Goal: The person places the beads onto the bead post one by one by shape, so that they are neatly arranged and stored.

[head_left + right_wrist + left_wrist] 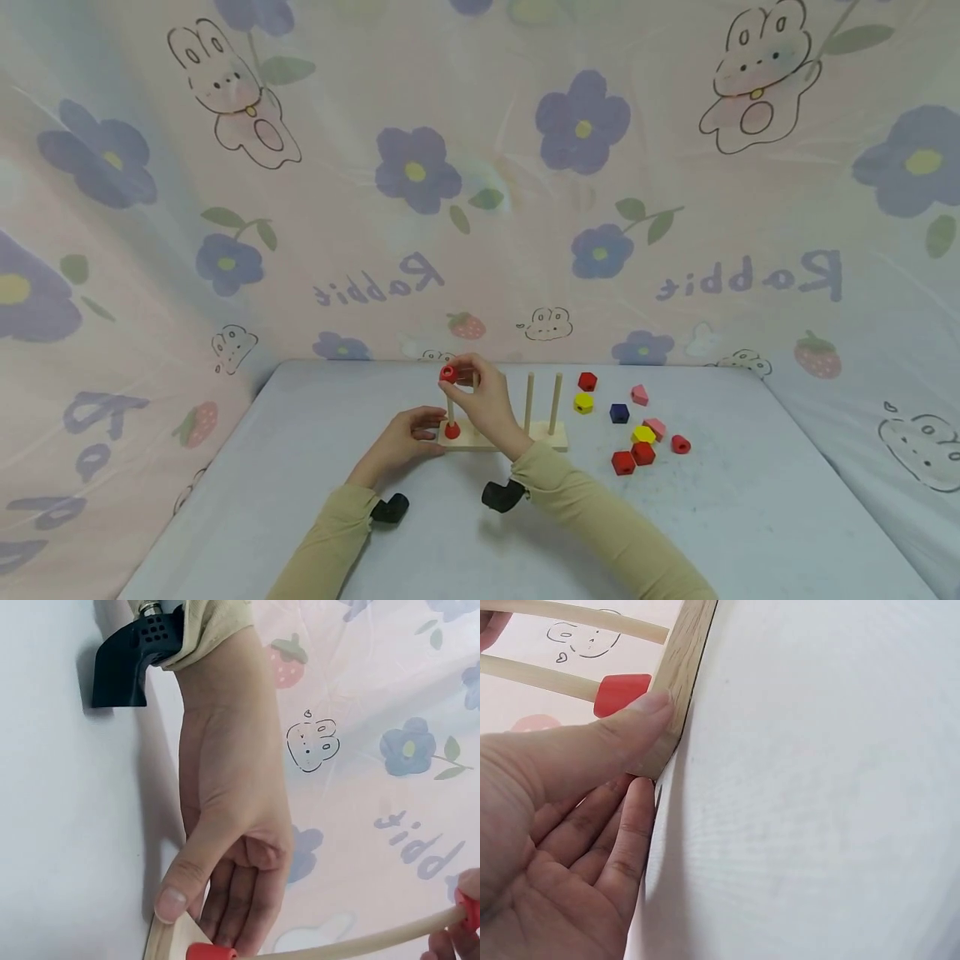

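Head view, largest first: pale tabletop (750, 517) under a printed rabbit-and-flower cloth backdrop (480, 167). Near the middle stands a wooden peg stand (543, 437), flat base with upright dowels; two bare pegs (542, 402) show to the right of the hands.

Left hand (401, 442) rests at the base's left end. Left wrist view shows the thumb (622, 731) pressed flat on the base edge (679, 667), fingers laid loosely straight beneath against the tabletop. A steadying press, not a closed grip.

Right hand (487, 400) is raised over the leftmost peg, fingertips pinching a small red bead (447, 373) at the peg's top. Right wrist view catches that bead (469, 909) at the dowel's end. A second red piece (452, 431) sits at the foot of the same peg, on the base.

Loose beads (637, 425) in red, yellow, pink and dark blue lie scattered right of the stand, apart from it.

Handling, as judged: the bead looks like painted wood, light, rigid, smooth and somewhat slick, not fragile. Best taken by its outer sides with two fingertips, bore left clear for the peg. The stand seems light enough to slide, so the pressing thumb matters.
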A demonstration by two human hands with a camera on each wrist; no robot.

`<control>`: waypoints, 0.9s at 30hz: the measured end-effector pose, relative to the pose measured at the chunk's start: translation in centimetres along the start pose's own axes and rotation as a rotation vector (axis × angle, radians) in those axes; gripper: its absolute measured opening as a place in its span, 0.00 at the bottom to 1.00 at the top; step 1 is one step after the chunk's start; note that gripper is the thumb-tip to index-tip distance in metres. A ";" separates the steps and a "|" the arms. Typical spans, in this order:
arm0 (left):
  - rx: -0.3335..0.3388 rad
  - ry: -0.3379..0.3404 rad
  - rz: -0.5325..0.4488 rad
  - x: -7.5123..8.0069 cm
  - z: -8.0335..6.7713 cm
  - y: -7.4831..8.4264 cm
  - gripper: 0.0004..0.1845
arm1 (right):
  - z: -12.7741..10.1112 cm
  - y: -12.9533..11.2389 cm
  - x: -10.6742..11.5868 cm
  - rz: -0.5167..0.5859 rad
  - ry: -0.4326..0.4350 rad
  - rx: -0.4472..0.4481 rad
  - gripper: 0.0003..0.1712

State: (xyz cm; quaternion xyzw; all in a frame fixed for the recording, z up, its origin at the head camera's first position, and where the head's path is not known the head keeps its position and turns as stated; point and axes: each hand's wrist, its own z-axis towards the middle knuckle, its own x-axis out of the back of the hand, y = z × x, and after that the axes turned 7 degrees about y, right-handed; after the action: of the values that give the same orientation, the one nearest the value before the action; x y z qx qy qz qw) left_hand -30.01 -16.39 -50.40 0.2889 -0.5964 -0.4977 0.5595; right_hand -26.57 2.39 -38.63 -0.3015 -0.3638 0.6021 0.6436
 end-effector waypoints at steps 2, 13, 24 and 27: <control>0.003 0.001 0.006 0.0 0.1 0.0 0.33 | -0.1 0.3 -0.2 0.004 0.023 -0.006 0.15; -0.039 -0.009 0.014 0.0 0.2 -0.6 0.34 | -2.0 6.4 -1.7 -0.044 0.135 -0.193 0.23; -0.056 -0.019 -0.030 0.1 0.0 -0.4 0.33 | -3.7 8.3 -1.9 -0.050 0.121 -0.338 0.16; -0.066 -0.021 -0.034 0.1 0.0 -0.4 0.33 | -3.9 7.8 -1.7 -0.012 0.099 -0.356 0.17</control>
State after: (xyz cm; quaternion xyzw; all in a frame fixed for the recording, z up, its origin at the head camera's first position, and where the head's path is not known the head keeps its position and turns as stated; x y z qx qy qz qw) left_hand -30.12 -16.60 -50.76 0.2751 -0.5806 -0.5295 0.5539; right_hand -27.65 1.64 -47.42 -0.4378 -0.4342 0.5088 0.6008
